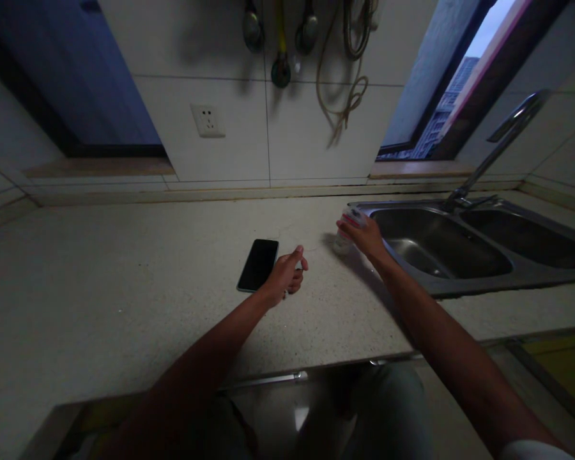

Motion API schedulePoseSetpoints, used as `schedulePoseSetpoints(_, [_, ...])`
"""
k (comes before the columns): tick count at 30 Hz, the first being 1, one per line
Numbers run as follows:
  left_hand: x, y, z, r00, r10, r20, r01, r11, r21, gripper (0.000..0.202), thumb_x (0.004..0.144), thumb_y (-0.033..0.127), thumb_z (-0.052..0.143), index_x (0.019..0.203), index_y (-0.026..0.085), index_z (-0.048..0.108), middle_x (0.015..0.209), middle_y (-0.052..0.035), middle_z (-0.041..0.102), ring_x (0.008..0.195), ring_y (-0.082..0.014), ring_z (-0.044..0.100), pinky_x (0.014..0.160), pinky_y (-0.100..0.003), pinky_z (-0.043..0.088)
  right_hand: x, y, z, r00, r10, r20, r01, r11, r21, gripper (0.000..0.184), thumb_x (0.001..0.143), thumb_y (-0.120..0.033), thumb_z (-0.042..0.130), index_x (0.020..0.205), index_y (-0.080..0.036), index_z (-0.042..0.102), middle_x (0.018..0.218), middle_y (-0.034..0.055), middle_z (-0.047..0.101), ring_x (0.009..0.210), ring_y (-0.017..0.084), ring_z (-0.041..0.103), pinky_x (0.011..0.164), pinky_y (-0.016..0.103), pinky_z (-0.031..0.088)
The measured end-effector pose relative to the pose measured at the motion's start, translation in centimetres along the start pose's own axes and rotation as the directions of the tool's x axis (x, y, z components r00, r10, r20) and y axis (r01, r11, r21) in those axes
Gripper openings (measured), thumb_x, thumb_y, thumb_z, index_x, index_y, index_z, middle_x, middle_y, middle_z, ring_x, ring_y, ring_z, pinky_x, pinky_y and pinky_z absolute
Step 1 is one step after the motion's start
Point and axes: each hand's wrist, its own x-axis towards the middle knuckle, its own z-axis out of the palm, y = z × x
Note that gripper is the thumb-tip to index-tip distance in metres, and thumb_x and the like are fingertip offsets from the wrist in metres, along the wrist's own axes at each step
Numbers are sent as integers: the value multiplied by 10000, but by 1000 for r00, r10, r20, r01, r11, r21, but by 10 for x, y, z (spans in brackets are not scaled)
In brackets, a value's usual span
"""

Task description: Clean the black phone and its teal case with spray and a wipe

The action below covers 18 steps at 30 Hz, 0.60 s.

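Beside the sink, my right hand (364, 235) is wrapped round a small clear container (342, 245) with a red band near its top. The container's base is at the countertop; much of its side is behind my fingers. My left hand (285, 273) is closed just above the counter, thumb over curled fingers. A small pale spot shows between thumb and fingers, too little to name. Just left of that hand, a phone (257, 263) with a dark screen lies flat, its lower right corner partly covered by my wrist.
The speckled pale countertop (124, 275) runs to a tiled wall. At right is a double steel sink (441, 243) with a tall faucet (503, 137). A wall socket (207, 121), hanging hoses (357, 38) and valve-like fittings (280, 70) are on the wall. Windows flank it.
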Motion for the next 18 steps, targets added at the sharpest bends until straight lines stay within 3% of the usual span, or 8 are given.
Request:
schedulePoseSetpoints(6, [-2, 0, 2, 996, 82, 32, -83, 996, 30, 465, 833, 648, 627, 795, 192, 541, 458, 91, 384, 336, -48, 300, 354, -176, 220, -2, -7, -1, 1000, -7, -4, 7, 1000, -14, 378, 686, -556, 714, 803, -202, 655, 753, 14, 659, 735, 215, 614, 764, 400, 517])
schedulePoseSetpoints(12, [-2, -2, 4, 995, 96, -6, -96, 994, 47, 337, 782, 421, 749, 925, 176, 567, 606, 44, 568, 462, -84, 533, 432, -189, 396, -2, -7, -1, 1000, 19, 17, -19, 1000, 4, 380, 674, -544, 725, 821, -201, 656, 770, 14, 662, 751, 214, 614, 783, 400, 511])
schedulePoseSetpoints(15, [-1, -3, 4, 996, 92, -8, -92, 996, -14, 422, 760, 314, 775, 1098, 167, 570, 781, -23, 686, 667, -145, 681, 598, -249, 529, -1, -5, -1, 999, 26, 22, -26, 1000, 6, 372, 675, -546, 729, 809, -209, 649, 758, 6, 651, 749, 210, 607, 783, 402, 514])
schedulePoseSetpoints(18, [1, -5, 3, 995, 102, -11, -102, 995, -21, 554, 744, 254, 787, 1234, 171, 543, 1051, -111, 735, 953, -207, 720, 835, -324, 559, -1, -4, 0, 999, 29, 17, -30, 999, 44, 379, 670, -545, 746, 819, -212, 642, 753, -1, 635, 729, 198, 597, 762, 391, 522])
